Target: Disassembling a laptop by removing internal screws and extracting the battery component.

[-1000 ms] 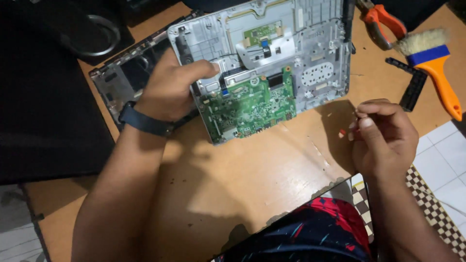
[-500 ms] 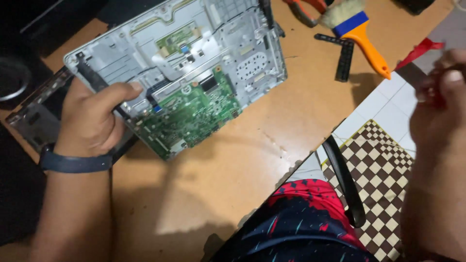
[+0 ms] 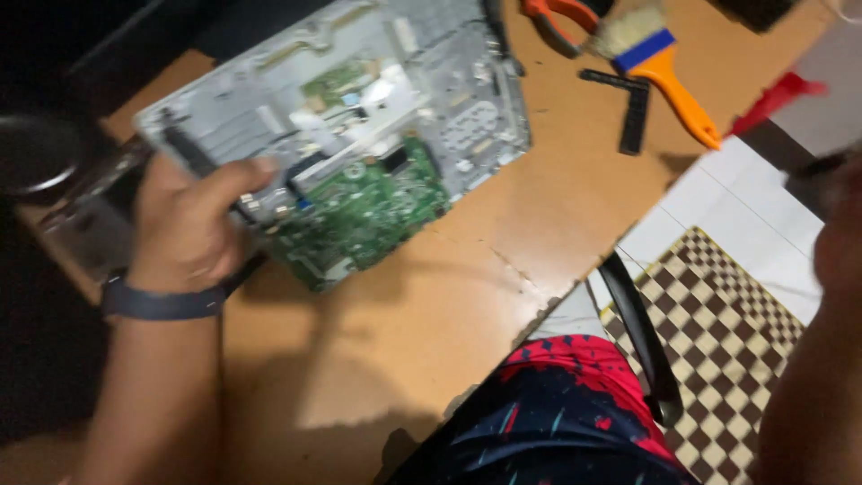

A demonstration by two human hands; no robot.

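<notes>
The opened laptop chassis (image 3: pixel 359 135) lies on the wooden table (image 3: pixel 539 224), its long axis running from lower left up to upper right, the green circuit board (image 3: pixel 364 216) along its near edge. The left hand (image 3: pixel 193 224) grips its left end, fingers curled, thumb pressed on top. The right hand (image 3: pixel 840 233) is a blur at the frame edge; I cannot tell its grip. A paintbrush (image 3: pixel 660 63) lies well apart.

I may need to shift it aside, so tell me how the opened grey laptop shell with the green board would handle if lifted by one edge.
The laptop shell looks thin, probably flexing if lifted. Its bare green board seems fragile. The left hand rests on one edge, probably steadying it.
</notes>
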